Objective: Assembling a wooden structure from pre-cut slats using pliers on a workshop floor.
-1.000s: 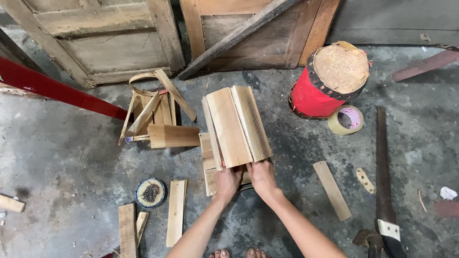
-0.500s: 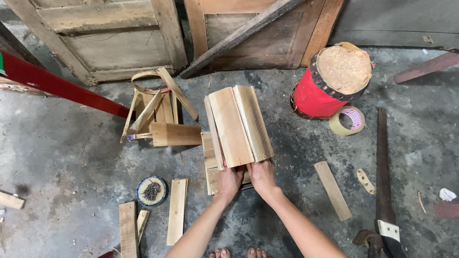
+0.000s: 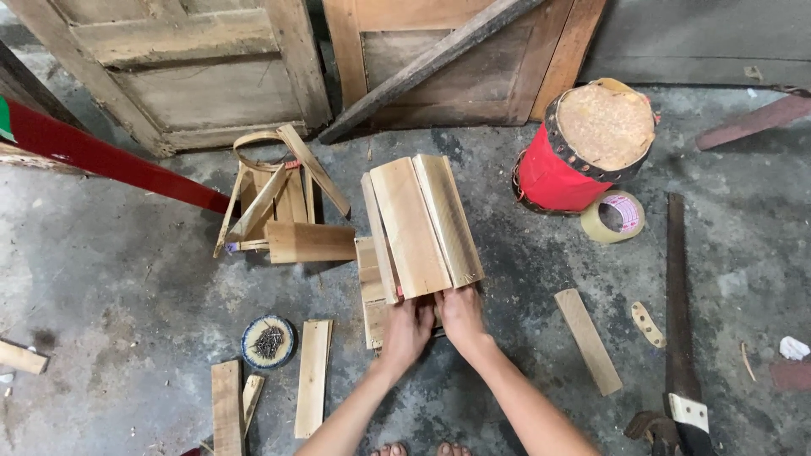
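— So, how many boards were in the bundle [image 3: 420,224]?

— Three that I could count, pressed side by side, with more flat boards stacked beneath them on the concrete floor [image 3: 110,287]. Both hands gripped its near end: the left hand [image 3: 408,331] and the right hand [image 3: 460,316] had fingers curled around the lower edges, touching each other.

— And which way did it point?

— Its long axis ran from about six o'clock, at the hands, toward twelve, leaning slightly to eleven. The far end aimed at the two old doors [image 3: 253,76].

— What else lay around?

— One red drum [image 3: 583,148] at two o'clock, one roll of tape [image 3: 613,217] just beside it, one saw [image 3: 678,321] at four o'clock, and one loose slat [image 3: 589,340] between saw and hands. At nine o'clock sat a pile of scraps [image 3: 283,211]; at seven, one round dish of nails [image 3: 268,341] and three short planks [image 3: 313,376].

— Any open room?

— Bare floor spread at eight to nine o'clock, and a narrower strip between bundle and drum.
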